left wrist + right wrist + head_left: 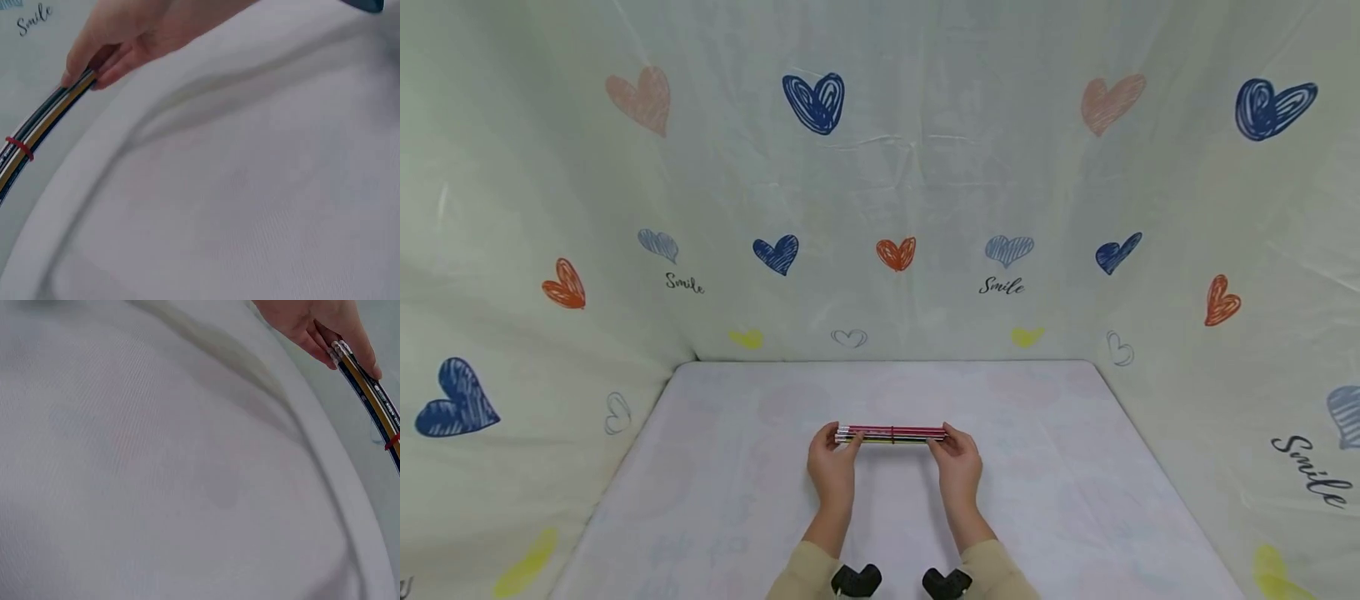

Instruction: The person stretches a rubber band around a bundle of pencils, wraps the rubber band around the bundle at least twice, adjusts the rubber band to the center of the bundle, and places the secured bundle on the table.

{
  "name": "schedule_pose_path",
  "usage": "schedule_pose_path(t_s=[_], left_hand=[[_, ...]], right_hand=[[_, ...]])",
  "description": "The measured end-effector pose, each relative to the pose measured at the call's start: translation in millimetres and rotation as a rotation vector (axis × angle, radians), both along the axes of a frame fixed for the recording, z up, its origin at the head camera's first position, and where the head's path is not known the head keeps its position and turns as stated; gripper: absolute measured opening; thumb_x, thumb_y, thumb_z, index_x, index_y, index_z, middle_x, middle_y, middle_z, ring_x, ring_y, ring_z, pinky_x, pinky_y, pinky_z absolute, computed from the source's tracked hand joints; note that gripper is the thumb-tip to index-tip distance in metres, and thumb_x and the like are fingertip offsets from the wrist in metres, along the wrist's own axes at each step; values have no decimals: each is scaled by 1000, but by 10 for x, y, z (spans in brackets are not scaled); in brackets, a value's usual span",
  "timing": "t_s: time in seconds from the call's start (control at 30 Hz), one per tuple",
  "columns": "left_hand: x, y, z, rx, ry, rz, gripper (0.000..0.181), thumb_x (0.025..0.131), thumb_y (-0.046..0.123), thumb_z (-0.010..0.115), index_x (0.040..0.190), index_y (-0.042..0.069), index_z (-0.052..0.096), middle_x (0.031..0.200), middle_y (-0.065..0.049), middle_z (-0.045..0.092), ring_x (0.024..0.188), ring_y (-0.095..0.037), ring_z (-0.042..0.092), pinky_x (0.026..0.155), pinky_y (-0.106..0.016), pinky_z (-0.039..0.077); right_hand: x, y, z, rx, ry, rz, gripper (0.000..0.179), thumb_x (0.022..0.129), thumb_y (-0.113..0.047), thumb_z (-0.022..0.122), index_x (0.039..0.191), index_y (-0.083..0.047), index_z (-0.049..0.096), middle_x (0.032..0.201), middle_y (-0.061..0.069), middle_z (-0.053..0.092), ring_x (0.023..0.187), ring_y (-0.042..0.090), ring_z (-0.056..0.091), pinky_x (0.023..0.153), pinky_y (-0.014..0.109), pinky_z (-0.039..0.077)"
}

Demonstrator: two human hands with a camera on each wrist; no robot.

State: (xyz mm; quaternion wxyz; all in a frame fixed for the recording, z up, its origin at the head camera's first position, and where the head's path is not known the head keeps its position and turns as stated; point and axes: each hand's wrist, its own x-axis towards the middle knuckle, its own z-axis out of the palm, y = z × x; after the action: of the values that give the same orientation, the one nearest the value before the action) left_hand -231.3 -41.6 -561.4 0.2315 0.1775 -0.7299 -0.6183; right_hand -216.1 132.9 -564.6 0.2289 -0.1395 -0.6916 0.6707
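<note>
A bundle of pencils is held level above the table between both hands. A red elastic band circles its middle, and red, black, yellow and dark blue barrels show. My left hand pinches the end with silver ferrules between thumb and fingers. At the opposite end, my right hand pinches the pencils the same way. The right wrist view shows the hand at the ferrule end. In the left wrist view, the other hand grips the far end of the pencils.
A white-covered table lies under the hands. Behind it and on both sides hangs a pale curtain printed with hearts and "Smile". Black wrist cameras sit by the beige sleeves.
</note>
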Motion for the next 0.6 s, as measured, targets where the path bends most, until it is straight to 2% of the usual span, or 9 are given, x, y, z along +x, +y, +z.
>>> schedule_pose_path(t_s=[0.13, 0.3, 0.43, 0.6], left_hand=[[-69, -22, -175, -45, -37, -57, 42, 74, 10, 86, 110, -2, 68, 106, -16, 67, 98, -30, 63, 84, -42, 52], [-97, -64, -320, -122, -49, -107, 39, 76, 9, 84, 111, -2, 69, 109, -18, 68, 103, -33, 64, 86, -44, 51], [-81, -90, -408, -179, -87, -91, 39, 77, 7, 83, 113, 0, 69, 113, -17, 67, 109, -34, 61, 91, -45, 48], [-48, -99, -470, -237, -89, -62, 37, 76, 5, 83, 111, 1, 71, 108, -17, 69, 101, -31, 64, 87, -44, 50]], right_hand=[[-41, 45, -130, 41, -42, -9, 41, 78, 6, 77, 117, 10, 64, 105, 21, 62, 94, 34, 65, 71, 20, 53], [-105, 87, -283, 56, -86, -2, 44, 79, 4, 76, 120, 9, 62, 108, 25, 65, 95, 33, 66, 72, 23, 54], [-127, 106, -410, 64, -128, 20, 42, 79, 2, 78, 118, 8, 64, 106, 25, 67, 94, 30, 68, 73, 23, 54], [-114, 122, -488, 94, -131, 25, 37, 79, 1, 79, 114, 6, 68, 103, 22, 69, 92, 29, 69, 74, 25, 54]])
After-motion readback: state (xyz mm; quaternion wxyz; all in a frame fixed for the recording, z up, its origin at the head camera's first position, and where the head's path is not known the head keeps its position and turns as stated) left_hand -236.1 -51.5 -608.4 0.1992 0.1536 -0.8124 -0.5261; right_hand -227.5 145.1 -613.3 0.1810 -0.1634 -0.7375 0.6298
